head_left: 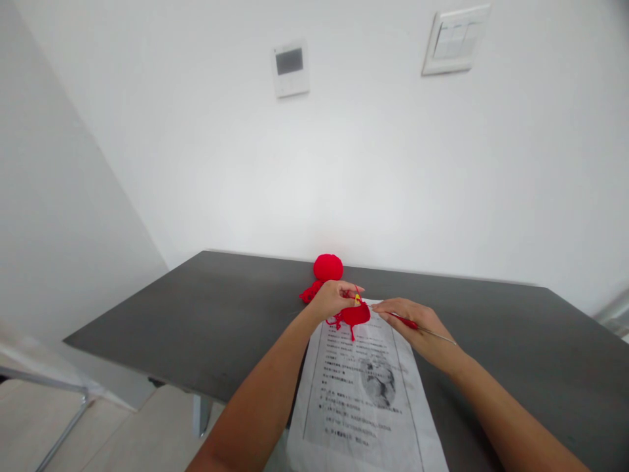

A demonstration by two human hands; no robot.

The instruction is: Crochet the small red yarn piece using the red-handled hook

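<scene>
My left hand (335,298) is closed on a small red crocheted piece (356,315) with a yellow stitch marker (357,300) at its top edge. It hangs just above a printed paper sheet (363,393). My right hand (417,324) pinches a thin crochet hook (422,328) with a red grip, its tip pointing left toward the red piece. A red yarn ball (328,267) sits on the dark table (196,321) just behind my left hand, with loose red yarn (309,293) beside it.
The dark grey table stands against a white wall carrying a small control panel (291,68) and a light switch (455,40). The paper overhangs the table's near edge. A metal chair frame (59,393) shows at the lower left over a pale floor.
</scene>
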